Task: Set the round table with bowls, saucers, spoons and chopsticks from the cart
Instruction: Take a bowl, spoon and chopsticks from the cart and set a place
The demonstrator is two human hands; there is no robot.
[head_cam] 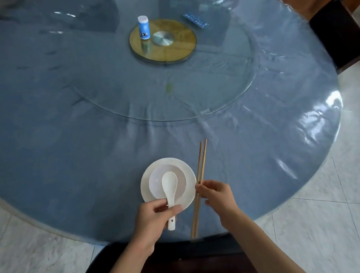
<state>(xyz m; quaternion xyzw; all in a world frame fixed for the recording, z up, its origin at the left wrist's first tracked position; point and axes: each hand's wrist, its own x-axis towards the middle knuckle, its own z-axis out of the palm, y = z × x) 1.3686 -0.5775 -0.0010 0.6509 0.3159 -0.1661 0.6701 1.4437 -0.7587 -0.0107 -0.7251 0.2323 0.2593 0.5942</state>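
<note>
1. Left hand [155,215]: fingers and thumb curled round the handle of a white ceramic spoon [169,190], gripping it near the middle, with the handle's end poking out below the hand.
2. Spoon's scoop: just ahead of the left fingertips, face up, resting inside a white bowl [178,179].
3. Bowl: seated on a white saucer [188,170], directly beyond the left hand and just left of the right hand.
4. Right hand [216,195]: thumb and forefinger narrowed to a pinch on a pair of wooden chopsticks [201,180] about midway along their length; other fingers loosely curled beneath.
5. Chopsticks: lying side by side between the two hands, touching or nearly touching the saucer's right rim, tips pointing away from the right hand, butt ends near the table edge by the wrists.
6. Round table [57,144]: blue cloth under clear plastic, spreading out ahead of both hands.
7. Far beyond both hands: a small blue-and-white bottle [144,27] upright on a yellow disc [180,41], label too blurred to read.
8. Further right of the bottle: a flat blue packet [196,20] bearing rows of pale marks, illegible.
9. Small etched mark [204,110] on the glass turntable's near rim, ahead of the right hand: unreadable.
</note>
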